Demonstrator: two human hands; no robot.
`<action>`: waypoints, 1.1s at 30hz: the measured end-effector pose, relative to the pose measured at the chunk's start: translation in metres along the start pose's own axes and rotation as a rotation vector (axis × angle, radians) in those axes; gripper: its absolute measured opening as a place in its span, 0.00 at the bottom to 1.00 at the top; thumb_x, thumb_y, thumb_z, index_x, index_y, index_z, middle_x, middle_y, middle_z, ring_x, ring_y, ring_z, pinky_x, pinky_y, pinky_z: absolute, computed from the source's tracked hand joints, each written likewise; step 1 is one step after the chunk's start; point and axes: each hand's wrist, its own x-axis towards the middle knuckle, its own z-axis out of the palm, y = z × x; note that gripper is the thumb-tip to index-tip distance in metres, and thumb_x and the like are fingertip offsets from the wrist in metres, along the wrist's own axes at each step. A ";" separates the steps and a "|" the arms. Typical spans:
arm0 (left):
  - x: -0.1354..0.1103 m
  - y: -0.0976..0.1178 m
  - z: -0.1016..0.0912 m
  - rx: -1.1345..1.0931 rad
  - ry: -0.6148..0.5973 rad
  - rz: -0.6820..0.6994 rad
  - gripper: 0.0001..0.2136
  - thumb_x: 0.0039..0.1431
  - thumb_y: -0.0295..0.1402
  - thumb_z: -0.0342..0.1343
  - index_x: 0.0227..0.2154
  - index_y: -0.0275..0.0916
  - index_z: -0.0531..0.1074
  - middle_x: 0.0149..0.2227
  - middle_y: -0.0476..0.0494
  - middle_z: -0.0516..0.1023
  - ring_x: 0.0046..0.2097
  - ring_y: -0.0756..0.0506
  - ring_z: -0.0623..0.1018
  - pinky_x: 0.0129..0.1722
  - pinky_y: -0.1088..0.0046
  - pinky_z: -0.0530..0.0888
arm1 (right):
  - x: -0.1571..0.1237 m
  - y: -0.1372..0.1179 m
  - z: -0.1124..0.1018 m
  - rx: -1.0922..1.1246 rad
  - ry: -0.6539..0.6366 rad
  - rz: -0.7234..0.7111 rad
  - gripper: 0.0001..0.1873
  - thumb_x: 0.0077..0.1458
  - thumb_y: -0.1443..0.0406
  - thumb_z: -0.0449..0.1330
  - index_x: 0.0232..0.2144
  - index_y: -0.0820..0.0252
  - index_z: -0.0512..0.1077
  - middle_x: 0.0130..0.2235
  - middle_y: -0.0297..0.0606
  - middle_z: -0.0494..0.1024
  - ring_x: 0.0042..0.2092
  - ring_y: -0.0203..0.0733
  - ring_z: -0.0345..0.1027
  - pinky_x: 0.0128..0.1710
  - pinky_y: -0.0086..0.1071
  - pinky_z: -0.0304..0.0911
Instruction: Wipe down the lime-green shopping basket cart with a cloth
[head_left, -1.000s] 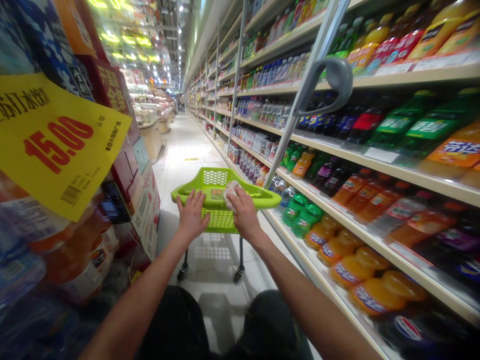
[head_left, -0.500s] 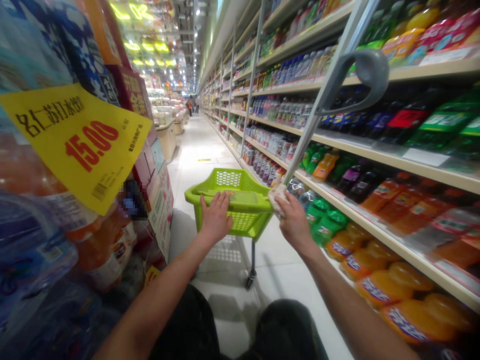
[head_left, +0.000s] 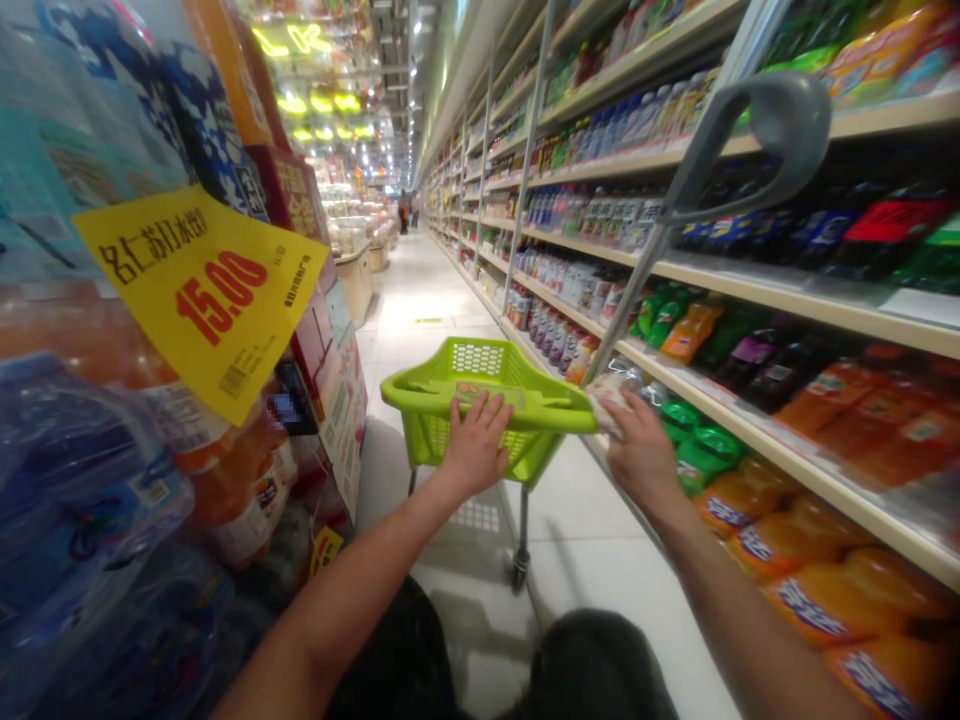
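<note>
A small green shopping cart point(head_left: 420, 398) with a perforated basket stands in the aisle before me. My left hand point(head_left: 481, 436) lies on the near rim of the cart, fingers stretched and spread across it. At the cart's right corner, my right hand point(head_left: 636, 440) is closed on a crumpled whitish cloth point(head_left: 604, 400), which presses against the green rim. Part of the cloth is hidden by the fingers. Just beyond that hand, a grey pole point(head_left: 637, 285) rises at a slant, with a grey looped handle point(head_left: 787, 130) near its top.
Shelves point(head_left: 795, 295) of bottled drinks line the right side, with orange soda bottles point(head_left: 817, 595) low down. Stacked bottle packs point(head_left: 82, 480) crowd the left under a yellow price sign point(head_left: 217, 310). The tiled floor point(head_left: 427, 285) runs ahead toward distant people point(head_left: 405, 212).
The view has shifted, so most things sit further right. My right hand and the cloth have moved slightly outward at the cart's corner. My left hand stays on the rim.
</note>
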 end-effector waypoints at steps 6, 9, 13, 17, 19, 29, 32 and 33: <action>0.005 0.016 -0.006 0.013 0.075 -0.020 0.23 0.55 0.34 0.49 0.54 0.36 0.61 0.60 0.38 0.60 0.62 0.40 0.56 0.60 0.45 0.43 | 0.001 -0.003 -0.001 0.104 -0.020 0.034 0.22 0.46 0.72 0.50 0.44 0.59 0.71 0.53 0.43 0.67 0.54 0.47 0.61 0.55 0.44 0.58; 0.009 0.025 -0.001 0.018 0.052 0.014 0.24 0.55 0.36 0.48 0.55 0.36 0.59 0.61 0.38 0.58 0.62 0.39 0.55 0.60 0.43 0.45 | 0.017 -0.005 -0.003 0.169 -0.133 -0.019 0.23 0.44 0.73 0.50 0.43 0.57 0.72 0.53 0.40 0.68 0.54 0.44 0.62 0.54 0.42 0.59; 0.010 0.026 0.005 0.024 0.028 0.028 0.24 0.54 0.35 0.48 0.56 0.38 0.59 0.61 0.40 0.58 0.62 0.39 0.55 0.60 0.46 0.47 | 0.043 0.006 -0.013 0.169 -0.303 -0.046 0.21 0.44 0.73 0.50 0.40 0.58 0.74 0.48 0.39 0.73 0.50 0.44 0.66 0.52 0.40 0.61; 0.010 0.022 0.007 0.011 0.041 0.037 0.25 0.53 0.34 0.49 0.55 0.38 0.59 0.61 0.41 0.58 0.62 0.40 0.56 0.60 0.47 0.47 | 0.041 0.012 -0.015 0.176 -0.286 -0.007 0.19 0.50 0.68 0.50 0.42 0.58 0.74 0.46 0.39 0.74 0.49 0.45 0.67 0.51 0.40 0.62; 0.011 0.021 0.008 -0.001 0.055 0.028 0.25 0.52 0.34 0.49 0.55 0.38 0.60 0.61 0.41 0.59 0.62 0.40 0.56 0.60 0.46 0.47 | 0.027 0.005 -0.011 0.184 -0.169 0.037 0.19 0.51 0.64 0.52 0.45 0.60 0.72 0.51 0.42 0.71 0.52 0.47 0.64 0.52 0.42 0.61; 0.024 0.024 0.010 -0.027 0.025 0.041 0.28 0.52 0.35 0.49 0.57 0.35 0.56 0.61 0.38 0.57 0.63 0.40 0.54 0.61 0.48 0.44 | -0.001 -0.073 0.023 0.086 0.002 -0.115 0.19 0.55 0.66 0.50 0.49 0.61 0.68 0.54 0.48 0.67 0.57 0.48 0.56 0.56 0.48 0.53; 0.020 0.006 0.004 0.033 0.053 -0.048 0.31 0.52 0.35 0.49 0.59 0.33 0.53 0.62 0.36 0.54 0.64 0.39 0.51 0.61 0.49 0.43 | 0.002 -0.064 0.023 0.043 0.030 -0.027 0.20 0.55 0.66 0.49 0.51 0.61 0.66 0.56 0.48 0.64 0.58 0.50 0.53 0.56 0.53 0.51; 0.017 -0.001 0.003 0.059 0.068 -0.111 0.31 0.51 0.34 0.50 0.59 0.33 0.52 0.63 0.35 0.53 0.64 0.39 0.51 0.61 0.48 0.43 | 0.003 -0.060 0.023 0.050 0.042 -0.012 0.21 0.55 0.66 0.49 0.51 0.60 0.65 0.57 0.48 0.62 0.59 0.50 0.52 0.56 0.53 0.51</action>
